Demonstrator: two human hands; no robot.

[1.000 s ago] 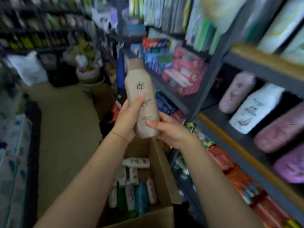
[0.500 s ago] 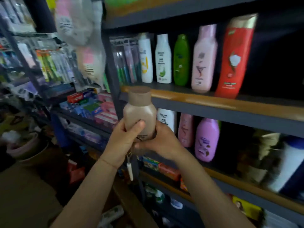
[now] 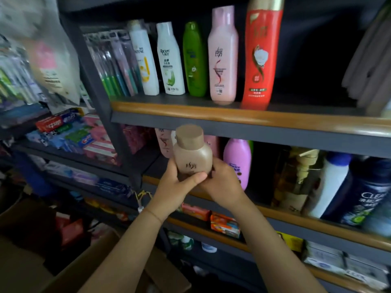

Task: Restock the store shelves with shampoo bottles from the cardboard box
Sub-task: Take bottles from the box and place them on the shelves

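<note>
From the head camera, the view has swung up and away from the box since a second ago: then the tan bottle was held over the open carton in the aisle, and now it sits in front of the shelving, raised toward the middle shelf. Half a second back it was already facing the shelves; since then the hands have carried it a little further right and closer to the shelf edge.

The tan bottle (image 3: 193,152) is upright, cap up, held between both hands. The left hand (image 3: 173,188) wraps its lower body from the left, thumb lying across the front. The right hand (image 3: 223,187) cups it from the right and behind, fingers curled round the base. Both grips look firm; neither hand is free.

The bottle hovers in front of the middle shelf (image 3: 285,216), not yet on it. Behind it stand a pale pink bottle (image 3: 164,142) and a purple bottle (image 3: 238,161). On the upper shelf (image 3: 211,112) a row of shampoo stands in line, among it a tall pink bottle (image 3: 222,56) and a red bottle (image 3: 261,53).

A corner of the cardboard box (image 3: 101,265) shows at lower left.

So the fetching seems done for this bottle; my guess is that it only needs a gap among the middle-shelf bottles.
</note>
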